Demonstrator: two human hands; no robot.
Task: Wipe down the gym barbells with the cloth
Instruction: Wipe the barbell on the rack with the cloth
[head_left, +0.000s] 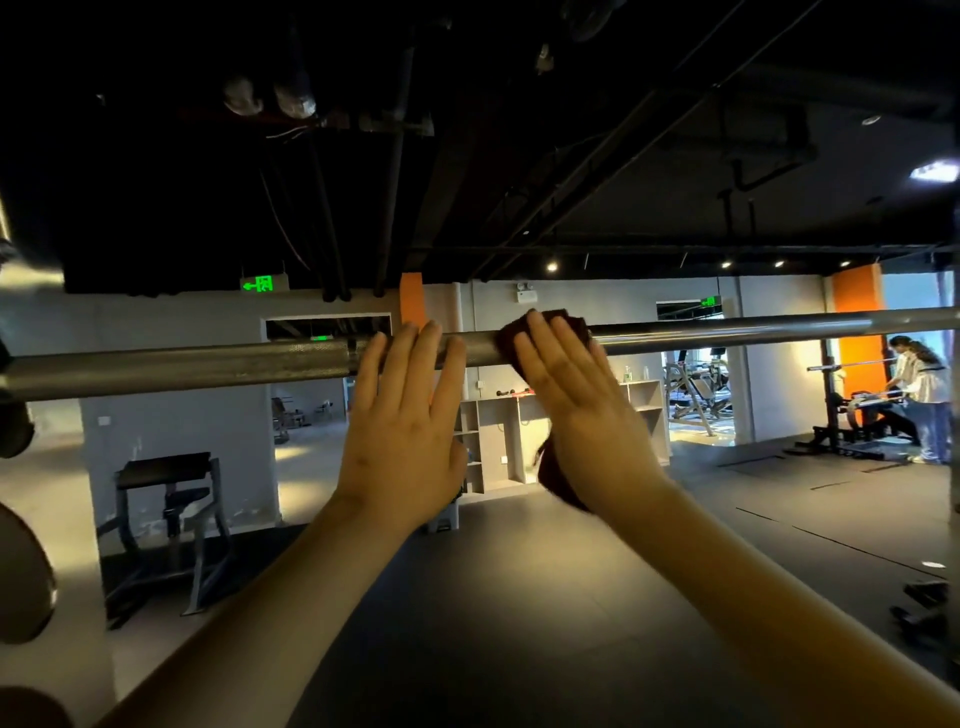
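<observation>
Barbell (208, 364) runs right across the middle of the frame, edge to edge, up high in front of me. I'd say I'm mid-wipe on the bit just right of centre.

My left grip (402, 426) is laid over the bar at centre frame. Its fingers are straight and hold nothing, so it's just steadying. My right grip (566, 384) is just beside it, fingers flat, pressing the dark cloth (506, 340) onto the bar, and the loose end hangs below my palm.

Next move, I reckon: slide the cloth right along the smooth shiny stretch, with enough pressure that it doesn't slip off. Can't tell which parts are already done.
</observation>
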